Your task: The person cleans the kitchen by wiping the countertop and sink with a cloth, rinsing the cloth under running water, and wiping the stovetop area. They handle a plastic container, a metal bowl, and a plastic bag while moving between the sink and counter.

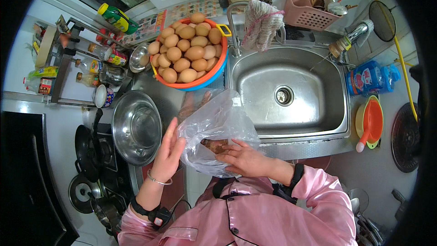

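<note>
A clear plastic bag [222,119] lies at the counter's front edge, its mouth towards me. Inside it shows something reddish brown [214,145], too covered to name. My left hand [169,153] is upright at the bag's left side, fingers apart, touching the plastic. At the mouth, my right hand [239,157] rests with bent fingers beside the brown item; whether it grips the plastic is unclear. Just behind the bag, more reddish-brown pieces [191,104] lie under clear plastic. An orange basket [223,53] heaped with brown eggs [184,49] stands in a blue basin [208,82].
A steel sink [245,89] is at the right, below a faucet [234,24] with a cloth [263,24]. A large steel bowl [136,128] stands left, beside a stove with pans [87,152]. Condiment bottles [109,54] fill a rack. Colanders [370,121] are far right.
</note>
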### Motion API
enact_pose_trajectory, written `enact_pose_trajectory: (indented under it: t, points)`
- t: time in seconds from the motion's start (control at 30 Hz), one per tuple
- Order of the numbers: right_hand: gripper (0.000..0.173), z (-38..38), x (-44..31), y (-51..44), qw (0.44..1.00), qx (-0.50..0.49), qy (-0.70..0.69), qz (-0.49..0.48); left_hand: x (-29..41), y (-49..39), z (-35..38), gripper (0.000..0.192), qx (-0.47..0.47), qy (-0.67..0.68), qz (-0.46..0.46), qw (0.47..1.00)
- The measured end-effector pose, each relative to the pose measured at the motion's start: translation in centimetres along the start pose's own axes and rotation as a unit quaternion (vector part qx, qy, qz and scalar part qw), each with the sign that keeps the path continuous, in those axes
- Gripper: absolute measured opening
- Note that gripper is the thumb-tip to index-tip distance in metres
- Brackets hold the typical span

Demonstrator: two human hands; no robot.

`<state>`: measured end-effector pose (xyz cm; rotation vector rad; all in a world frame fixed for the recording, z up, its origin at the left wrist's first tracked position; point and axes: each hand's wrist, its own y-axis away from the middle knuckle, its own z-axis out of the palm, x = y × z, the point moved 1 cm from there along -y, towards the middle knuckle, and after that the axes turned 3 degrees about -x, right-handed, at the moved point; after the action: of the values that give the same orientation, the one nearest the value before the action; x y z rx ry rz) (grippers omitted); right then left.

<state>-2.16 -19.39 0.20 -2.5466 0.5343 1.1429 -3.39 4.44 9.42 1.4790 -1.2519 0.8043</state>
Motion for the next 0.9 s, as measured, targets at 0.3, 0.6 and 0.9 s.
enact_pose_trajectory:
  t: [0.3,0.6,0.9]
  points:
    - [0.042,-4.2,-0.9,2.5,0.982,0.106,-0.138,0.075,-7.5,8.8,-5.5,0.060,0.060,0.150,-0.218,0.962]
    - [0.027,-0.4,-1.8,11.1,0.747,0.467,-0.378,0.283,-20.7,9.4,-12.0,0.081,0.214,0.580,-0.194,0.762]
    - [0.023,17.4,-12.2,18.3,0.527,0.652,-0.348,0.419,-28.0,10.4,-17.2,0.020,0.169,0.580,-0.172,0.778]
